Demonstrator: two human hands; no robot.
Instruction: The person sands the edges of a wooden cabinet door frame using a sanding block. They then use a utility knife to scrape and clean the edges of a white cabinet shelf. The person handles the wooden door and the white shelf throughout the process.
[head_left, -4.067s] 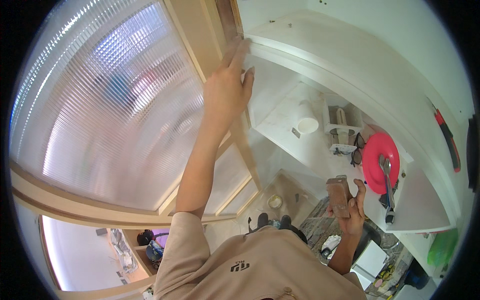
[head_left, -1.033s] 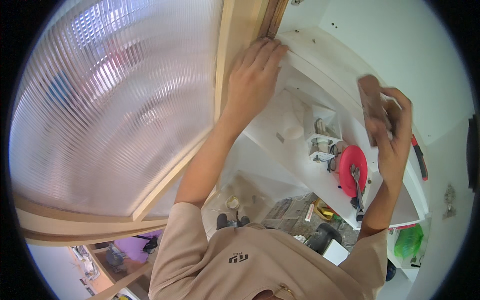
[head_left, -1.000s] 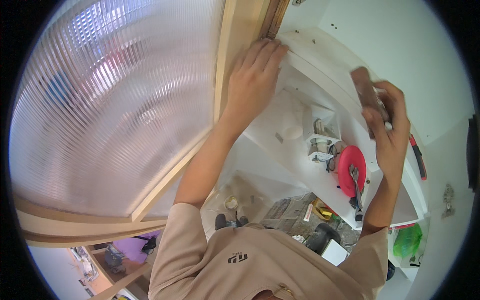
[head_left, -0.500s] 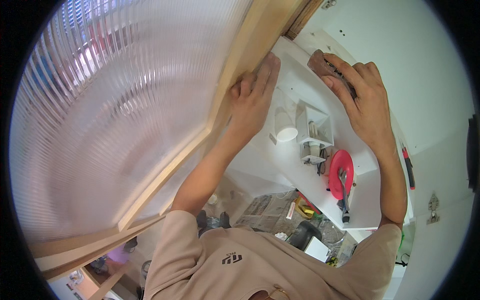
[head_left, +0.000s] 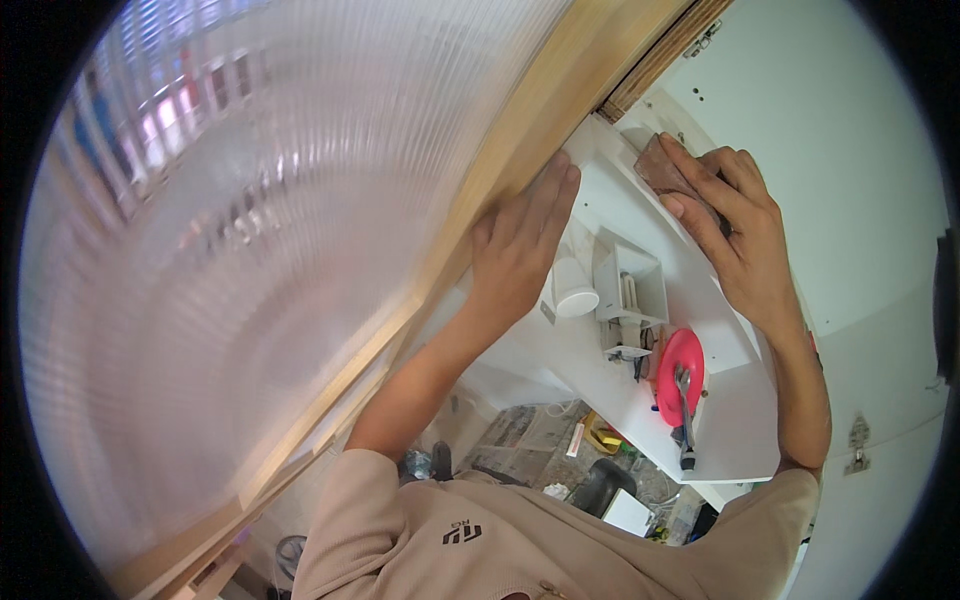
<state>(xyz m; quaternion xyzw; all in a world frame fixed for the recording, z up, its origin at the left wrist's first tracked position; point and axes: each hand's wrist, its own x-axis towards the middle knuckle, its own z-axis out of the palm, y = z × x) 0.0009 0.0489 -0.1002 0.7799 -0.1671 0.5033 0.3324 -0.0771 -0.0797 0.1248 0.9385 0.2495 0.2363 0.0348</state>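
My right hand (head_left: 745, 235) pinches a folded brown sheet of sandpaper (head_left: 665, 168) between thumb and fingers. The sheet lies against the top edge of a white cabinet panel (head_left: 720, 295). My left hand (head_left: 525, 235) is open, its fingers stretched out flat along a pale wooden frame (head_left: 455, 230). That frame borders a large ribbed translucent panel (head_left: 270, 300) on the left. How firmly the left fingers press on the wood cannot be told.
Between my arms, a white shelf holds a white cup (head_left: 574, 290), a white open box (head_left: 632, 285) and a pink plate (head_left: 681, 375) with a spoon (head_left: 684, 400). Metal hinges (head_left: 858, 445) sit on the white door at right. Clutter and a dark seat (head_left: 600, 487) stand below.
The view has shifted slightly. My left hand has slid a little nearer along the frame and its fingers have straightened. The sandpaper is turned more flatly to view; my right hand still grips it.
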